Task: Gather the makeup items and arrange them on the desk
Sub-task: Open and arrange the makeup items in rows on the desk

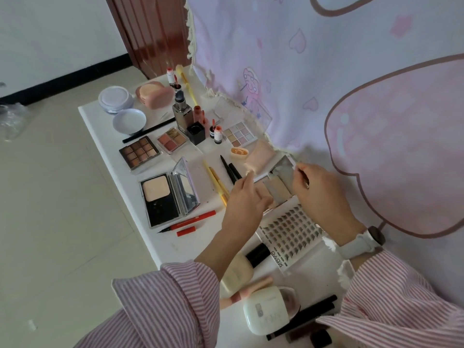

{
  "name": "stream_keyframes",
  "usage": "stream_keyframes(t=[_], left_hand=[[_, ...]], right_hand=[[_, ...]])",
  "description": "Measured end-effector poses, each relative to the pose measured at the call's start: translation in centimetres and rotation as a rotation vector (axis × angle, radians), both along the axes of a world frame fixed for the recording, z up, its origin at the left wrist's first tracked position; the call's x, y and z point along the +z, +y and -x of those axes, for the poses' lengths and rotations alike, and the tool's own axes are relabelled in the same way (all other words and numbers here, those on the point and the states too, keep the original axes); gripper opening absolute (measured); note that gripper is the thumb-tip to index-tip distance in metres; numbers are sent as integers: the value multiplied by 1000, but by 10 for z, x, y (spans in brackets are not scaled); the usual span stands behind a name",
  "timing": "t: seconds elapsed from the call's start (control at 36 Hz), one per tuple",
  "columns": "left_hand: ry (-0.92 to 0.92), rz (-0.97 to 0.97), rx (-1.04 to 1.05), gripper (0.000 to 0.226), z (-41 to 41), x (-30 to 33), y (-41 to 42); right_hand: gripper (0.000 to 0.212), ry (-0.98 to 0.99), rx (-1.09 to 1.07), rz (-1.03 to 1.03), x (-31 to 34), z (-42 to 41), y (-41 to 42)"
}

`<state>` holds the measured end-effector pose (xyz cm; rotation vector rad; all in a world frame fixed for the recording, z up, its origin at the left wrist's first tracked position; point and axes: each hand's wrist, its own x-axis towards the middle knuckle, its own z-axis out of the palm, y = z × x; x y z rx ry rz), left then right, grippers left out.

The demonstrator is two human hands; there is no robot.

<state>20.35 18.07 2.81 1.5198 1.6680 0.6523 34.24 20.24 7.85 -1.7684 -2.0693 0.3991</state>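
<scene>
Many makeup items lie spread on a narrow white desk (100, 136). Near the desk's middle stands an open mirrored palette (281, 182), its lid raised. My right hand (316, 189) pinches the top corner of that lid. My left hand (247, 194) hovers over the palette's near side, fingers curled, with a small pale object at the fingertips; what it is cannot be told. Just in front lies a false-lash card (291, 232). To the left sit an open powder compact (168, 197), a brown eyeshadow palette (139, 153) and a red eyeliner pen (193, 219).
A pink printed curtain (326, 84) hangs along the desk's right side. Bottles, lip tints and round jars (115, 99) crowd the far end. A foundation bottle (241, 267), a white case (266, 312) and brushes lie at the near end. Tiled floor (50, 197) is to the left.
</scene>
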Motion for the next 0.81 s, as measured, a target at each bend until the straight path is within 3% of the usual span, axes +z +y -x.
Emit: stream_keyframes(t=[0.06,0.14,0.31,0.47,0.81], left_hand=[[27,-26,-7,66,3,-2,-3],[246,-199,-41,62,4,-5,-6],[520,-524,-314,60,-5,-13,1],[529,-577,-369,42,4,-25,-1],[592,-513,-406,52,12,-36,-7]], right_hand=[[22,6,-6,-16,0,-1,2],[22,-7,0,-12,0,-2,4],[22,9,-3,6,2,-2,4],[24,36,-12,4,5,-3,6],[26,-6,-47,35,-5,-5,11]])
